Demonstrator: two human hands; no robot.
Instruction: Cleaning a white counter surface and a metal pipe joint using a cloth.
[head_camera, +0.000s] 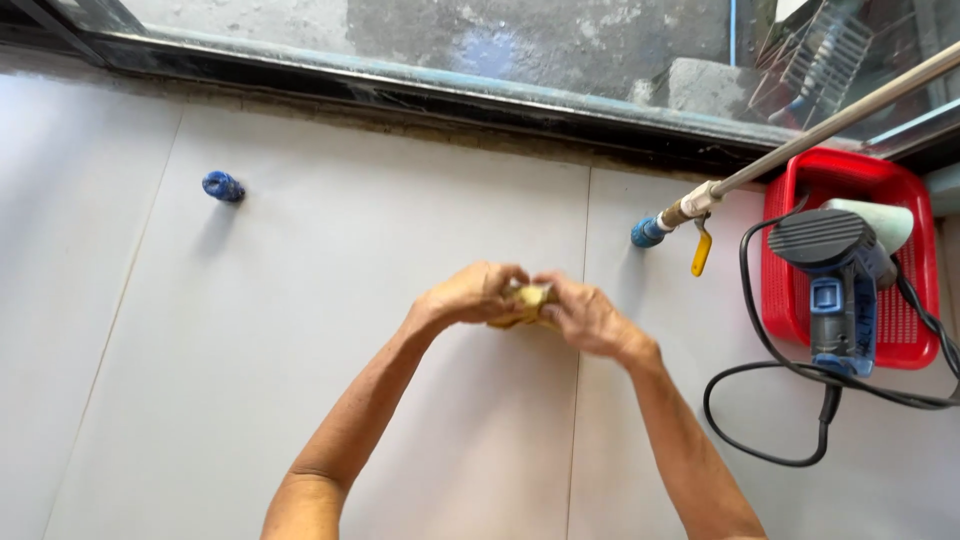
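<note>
While both bare forearms are stretched forward from the lower edge of the view, the left hand (468, 293) and the right hand (585, 315) are brought together over the white tiled surface (300, 380). A small yellowish piece (528, 300) is pinched between them, gripped from both sides by curled fingers; it is mostly covered, so its kind cannot be told, though it may be folded abrasive paper or a sponge. The left wrist is bent slightly downward with the knuckles turned up, and the right hand is angled inward with its back shown to the camera. The piece is held just above the tile joint that runs between the two arms.

To the right, a blue and black power sander (838, 285) is laid across a red plastic basket (900, 190), its black cord (760, 400) looped on the surface. A metal pipe (830, 125) with a yellow-handled valve (700, 250) is seen near it, and a small blue fitting (222, 186) sits well apart to the left.
</note>
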